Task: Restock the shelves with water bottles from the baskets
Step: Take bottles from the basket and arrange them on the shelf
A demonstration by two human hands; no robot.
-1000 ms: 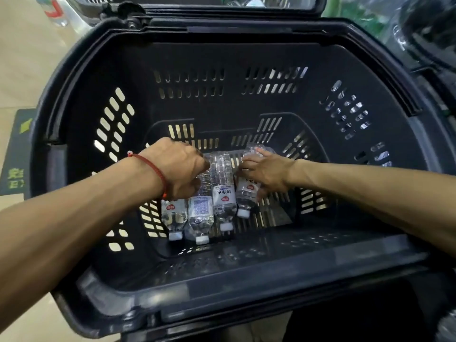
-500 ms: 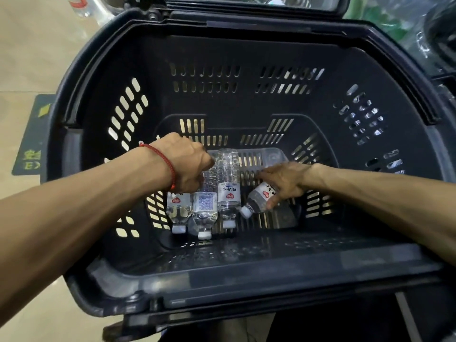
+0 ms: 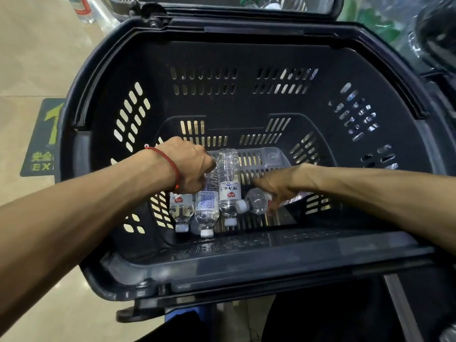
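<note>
In the basket (image 3: 246, 257), the left hand (image 3: 187, 166) curls its grip over two water bottles (image 3: 207, 206) at 9 o'clock. The right hand (image 3: 276, 186) grips the slanted bottle (image 3: 256, 203) at 3 o'clock (cap leftward). Risk: the smooth paired bottles may slip apart when lifted.

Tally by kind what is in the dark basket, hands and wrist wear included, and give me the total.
water bottles: 4
hands: 2 (left hand, right hand)
red wrist cord: 1
total: 7
</note>
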